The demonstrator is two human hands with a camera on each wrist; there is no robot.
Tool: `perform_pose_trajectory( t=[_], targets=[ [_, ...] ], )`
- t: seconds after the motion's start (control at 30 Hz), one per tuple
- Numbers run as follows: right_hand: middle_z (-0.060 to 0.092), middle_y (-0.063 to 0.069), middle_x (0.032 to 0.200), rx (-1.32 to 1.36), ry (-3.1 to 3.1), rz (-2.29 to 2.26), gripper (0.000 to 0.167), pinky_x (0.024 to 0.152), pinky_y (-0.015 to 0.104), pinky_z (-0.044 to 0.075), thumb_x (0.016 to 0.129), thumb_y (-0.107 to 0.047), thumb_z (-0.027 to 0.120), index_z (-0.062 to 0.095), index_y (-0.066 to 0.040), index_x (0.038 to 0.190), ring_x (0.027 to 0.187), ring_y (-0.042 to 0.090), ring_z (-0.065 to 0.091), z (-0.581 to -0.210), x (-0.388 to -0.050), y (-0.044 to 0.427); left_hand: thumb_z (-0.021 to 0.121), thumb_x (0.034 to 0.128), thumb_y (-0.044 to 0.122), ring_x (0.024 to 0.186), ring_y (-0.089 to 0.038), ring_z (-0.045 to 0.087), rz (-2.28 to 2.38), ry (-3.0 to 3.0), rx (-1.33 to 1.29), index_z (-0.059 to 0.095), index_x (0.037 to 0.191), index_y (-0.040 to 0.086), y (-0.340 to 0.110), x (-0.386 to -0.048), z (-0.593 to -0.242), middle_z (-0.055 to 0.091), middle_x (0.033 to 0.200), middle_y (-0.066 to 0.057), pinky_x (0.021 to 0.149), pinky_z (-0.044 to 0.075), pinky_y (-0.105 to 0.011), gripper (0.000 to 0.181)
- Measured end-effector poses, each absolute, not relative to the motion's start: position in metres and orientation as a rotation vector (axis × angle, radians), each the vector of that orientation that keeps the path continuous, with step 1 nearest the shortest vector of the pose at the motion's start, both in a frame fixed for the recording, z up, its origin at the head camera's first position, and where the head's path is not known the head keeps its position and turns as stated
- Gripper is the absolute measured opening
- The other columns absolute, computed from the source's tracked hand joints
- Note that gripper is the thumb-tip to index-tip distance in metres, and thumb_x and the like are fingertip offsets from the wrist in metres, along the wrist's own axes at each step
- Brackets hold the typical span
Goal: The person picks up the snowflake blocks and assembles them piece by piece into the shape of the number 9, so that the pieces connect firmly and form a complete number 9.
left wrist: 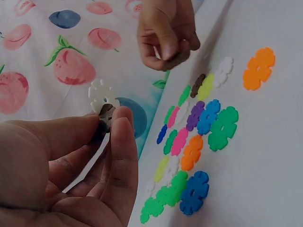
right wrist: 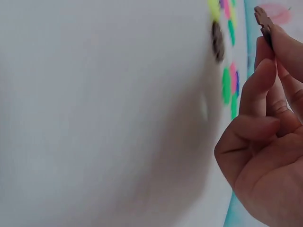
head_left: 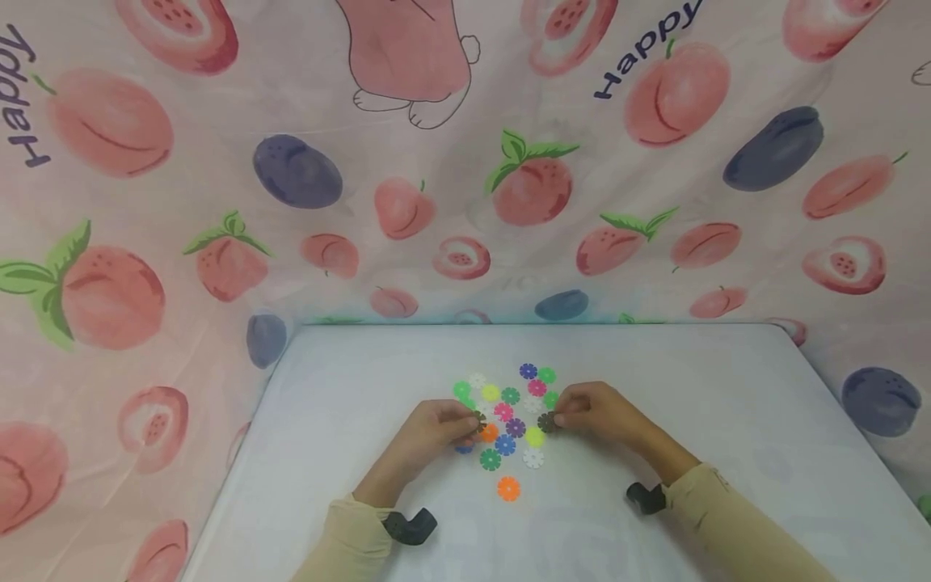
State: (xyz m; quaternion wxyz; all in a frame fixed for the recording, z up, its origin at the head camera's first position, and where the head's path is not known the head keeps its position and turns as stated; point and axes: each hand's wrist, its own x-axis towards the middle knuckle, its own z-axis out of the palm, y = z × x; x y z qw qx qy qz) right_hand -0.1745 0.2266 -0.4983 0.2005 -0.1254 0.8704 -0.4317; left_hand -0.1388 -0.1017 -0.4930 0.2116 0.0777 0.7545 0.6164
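Observation:
In the left wrist view my left hand (left wrist: 90,170) pinches a brown notched building disc (left wrist: 107,118) between thumb and fingertips. A white notched disc (left wrist: 100,92) stands joined to its upper edge. My right hand (right wrist: 270,109) pinches another brown disc (right wrist: 263,21) on its edge between thumb and finger, its other fingers curled. A further brown disc (right wrist: 218,41) lies on the table below it. In the head view the left hand (head_left: 436,428) and right hand (head_left: 600,411) hover on either side of the spread of discs, apart from each other.
Several notched discs lie flat on the white table (head_left: 327,380), among them a purple disc (left wrist: 195,116), a blue disc (left wrist: 194,193) and a green disc (left wrist: 223,128). An orange disc (head_left: 508,488) lies nearest the person. A fruit-print cloth (head_left: 465,162) hangs behind the table.

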Motion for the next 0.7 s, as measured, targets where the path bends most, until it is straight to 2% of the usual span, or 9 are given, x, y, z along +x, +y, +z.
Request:
perform_pose_trajectory(
  t=[0.2,0.33,0.5,0.7],
  targets=[
    [0.075,-0.001,0.091,-0.398,2.365,-1.285,0.015,0.077,0.04,0.057,0.09,-0.029,0.078,0.073,-0.017,0.096,0.086,0.022,0.066,-0.483,-0.165,0.207,0.072,0.0954,0.025,0.091,-0.021,0.074,1.648,2.168,0.227,0.074,0.112,0.008,-0.099,-0.136,-0.493,0.077,0.102,-0.012,0.086,0.061,-0.041,0.024],
    [0.074,-0.001,0.089,-0.414,2.363,-1.305,0.015,0.077,0.04,0.057,0.09,-0.029,0.079,0.072,-0.017,0.096,0.084,0.02,0.066,-0.475,-0.159,0.195,0.072,0.0954,0.026,0.089,-0.02,0.074,1.638,2.192,0.257,0.074,0.111,0.009,-0.096,-0.135,-0.492,0.077,0.103,-0.014,0.084,0.062,-0.042,0.024],
    [0.074,0.002,0.088,-0.445,2.342,-1.346,0.014,0.078,0.033,0.058,0.09,-0.028,0.079,0.072,-0.018,0.095,0.084,0.021,0.067,-0.47,-0.155,0.185,0.071,0.0959,0.026,0.088,-0.016,0.073,1.628,2.224,0.28,0.074,0.11,0.008,-0.092,-0.133,-0.488,0.077,0.103,-0.015,0.084,0.062,-0.042,0.023],
    [0.073,0.001,0.086,-0.476,2.325,-1.379,0.012,0.075,0.033,0.057,0.089,-0.028,0.08,0.073,-0.018,0.093,0.084,0.022,0.066,-0.468,-0.153,0.181,0.071,0.0967,0.026,0.089,-0.018,0.073,1.601,2.268,0.312,0.074,0.109,0.009,-0.091,-0.13,-0.485,0.078,0.103,-0.013,0.084,0.062,-0.042,0.021]
  ],
)
